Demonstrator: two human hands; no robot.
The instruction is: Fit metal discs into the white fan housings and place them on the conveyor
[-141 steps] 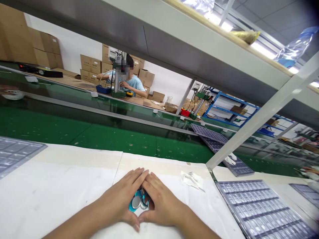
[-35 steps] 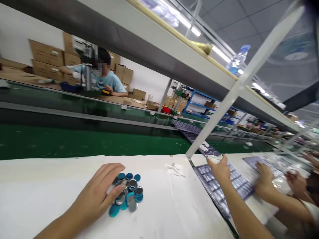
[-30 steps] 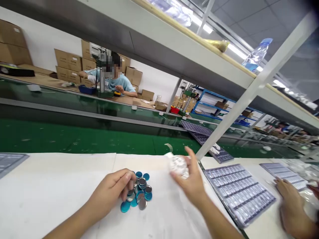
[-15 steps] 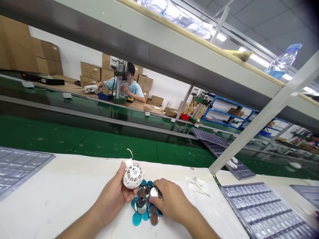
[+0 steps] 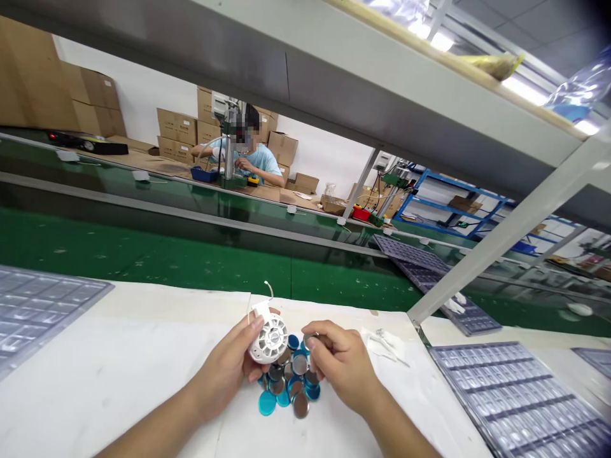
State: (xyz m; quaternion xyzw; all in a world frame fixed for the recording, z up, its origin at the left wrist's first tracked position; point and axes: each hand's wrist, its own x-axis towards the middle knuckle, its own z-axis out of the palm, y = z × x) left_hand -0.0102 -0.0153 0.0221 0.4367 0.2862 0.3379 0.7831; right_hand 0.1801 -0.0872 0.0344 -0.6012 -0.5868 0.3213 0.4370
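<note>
My left hand [image 5: 228, 367] is closed around a small round white slotted part [image 5: 270, 339] with a thin white wire at its top. A pile of several round discs [image 5: 289, 385], some blue-filmed and some mirror-like, lies on the white sheet [image 5: 119, 375] just under both hands. My right hand [image 5: 340, 362] hovers over the pile with its fingers pinched together near one disc; whether it grips one I cannot make out.
Clear blister trays lie at the right [image 5: 520, 401] and the left [image 5: 33, 312]. A crumpled white scrap [image 5: 384, 340] lies right of the pile. A slanted shelf post [image 5: 501, 242] rises at the right. Beyond is a green conveyor belt [image 5: 191, 261], with a person [image 5: 248, 159] at a far bench.
My right hand fetched the white part from the right and passed it to my left hand. Since half a second ago my right fingers have lifted from the pile into a pinch.
</note>
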